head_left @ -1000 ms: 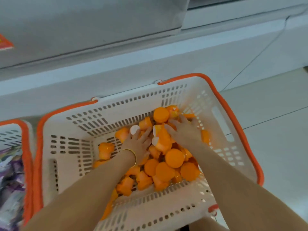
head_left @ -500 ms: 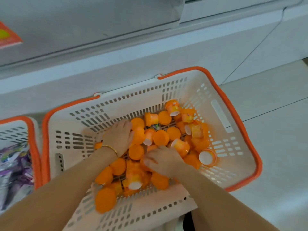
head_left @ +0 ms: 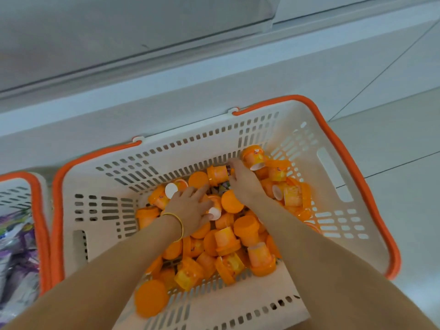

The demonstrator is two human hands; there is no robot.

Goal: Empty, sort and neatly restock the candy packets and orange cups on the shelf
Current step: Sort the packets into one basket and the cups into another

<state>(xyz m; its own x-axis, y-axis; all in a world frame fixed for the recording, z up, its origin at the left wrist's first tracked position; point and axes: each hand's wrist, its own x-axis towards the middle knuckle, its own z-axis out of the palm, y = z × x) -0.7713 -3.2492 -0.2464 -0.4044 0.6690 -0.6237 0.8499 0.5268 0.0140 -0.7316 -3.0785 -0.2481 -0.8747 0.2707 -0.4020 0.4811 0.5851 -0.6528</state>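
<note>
The orange cups [head_left: 246,231] are heaped in a white basket [head_left: 114,186], mostly toward its right wall. The left hand [head_left: 190,208] is laid on the heap's centre, fingers stretched. The right hand [head_left: 245,184] is dug in by the far wall. Whether either grips a cup cannot be told. Purple candy packets [head_left: 16,246] are seen in a second basket [head_left: 14,194] beside the left wall.

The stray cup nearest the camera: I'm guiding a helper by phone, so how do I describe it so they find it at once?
Find the big white basket with the orange rim, full of orange cups. At its near wall, beside the left forearm, one cup lies a little apart from the rest. It shows only a flat, plain orange disc and looks the largest.
</note>
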